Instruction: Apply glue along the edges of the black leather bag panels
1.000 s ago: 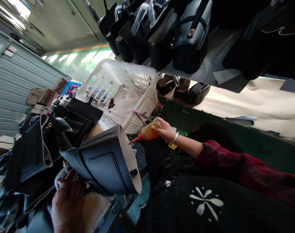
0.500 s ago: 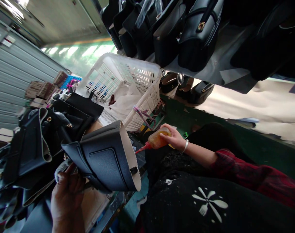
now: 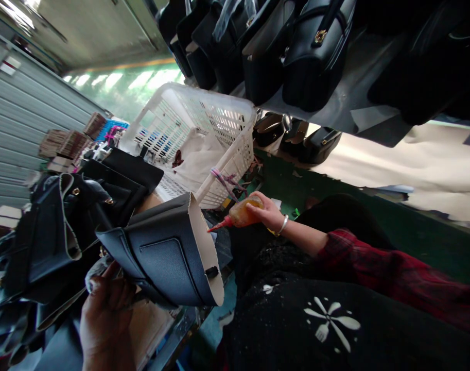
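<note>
My left hand [image 3: 105, 319] grips the lower edge of a dark blue-grey leather bag shell [image 3: 169, 257], holding it up with its pale raw edge turned toward my right. My right hand [image 3: 266, 212] is closed round an orange squeeze bottle of glue [image 3: 240, 214]. The bottle's red nozzle [image 3: 218, 225] points at the pale edge of the shell and sits just short of it. A bracelet circles my right wrist, and a red plaid sleeve covers the forearm.
A white plastic basket [image 3: 235, 123] with cloth inside stands behind the shell. Black bag parts [image 3: 57, 226] are heaped at the left. Finished black handbags [image 3: 308, 56] hang along a rack above. My dark apron [image 3: 327, 319] fills the lower right.
My right hand drew the glue bottle slightly away from the shell, then brought its nozzle back close to the pale edge. The left hand keeps its hold on the shell.
</note>
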`<state>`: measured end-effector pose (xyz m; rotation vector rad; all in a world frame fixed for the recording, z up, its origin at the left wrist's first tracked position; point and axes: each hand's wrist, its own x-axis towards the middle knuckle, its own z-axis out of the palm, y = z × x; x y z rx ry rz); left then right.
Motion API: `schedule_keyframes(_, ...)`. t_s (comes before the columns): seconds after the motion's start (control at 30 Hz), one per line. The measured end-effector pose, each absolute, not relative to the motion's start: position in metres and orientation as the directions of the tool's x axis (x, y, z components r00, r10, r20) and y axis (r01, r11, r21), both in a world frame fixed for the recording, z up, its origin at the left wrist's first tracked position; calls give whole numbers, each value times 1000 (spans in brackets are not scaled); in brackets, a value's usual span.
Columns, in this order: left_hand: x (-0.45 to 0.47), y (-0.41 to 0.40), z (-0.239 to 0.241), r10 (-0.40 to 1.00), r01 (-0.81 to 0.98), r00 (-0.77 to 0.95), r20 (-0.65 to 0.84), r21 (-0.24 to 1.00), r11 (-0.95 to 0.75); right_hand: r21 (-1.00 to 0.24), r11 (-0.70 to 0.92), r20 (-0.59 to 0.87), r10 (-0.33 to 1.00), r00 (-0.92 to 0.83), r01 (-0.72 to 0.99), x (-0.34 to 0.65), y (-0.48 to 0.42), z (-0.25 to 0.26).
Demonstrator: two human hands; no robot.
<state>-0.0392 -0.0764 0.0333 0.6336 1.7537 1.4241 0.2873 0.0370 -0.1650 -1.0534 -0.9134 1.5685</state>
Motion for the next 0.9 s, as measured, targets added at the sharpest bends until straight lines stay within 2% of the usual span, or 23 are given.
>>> schedule_keyframes(0.4, -26, -71, 42, 765, -93, -587, -266, 960, 262, -897, -320, -233, 929, -289, -305, 302, -2, -172)
schedule_keyframes(0.63, -29, -73, 40, 772, -94, -573, -274, 958, 270, -930, -245, -229, 969, -88, -275, 301, 12, -177)
schedule_keyframes(0.9, -24, -71, 42, 744, -98, -605, -285, 953, 285, -904, -243, -217, 970, -111, -352, 284, 33, -165)
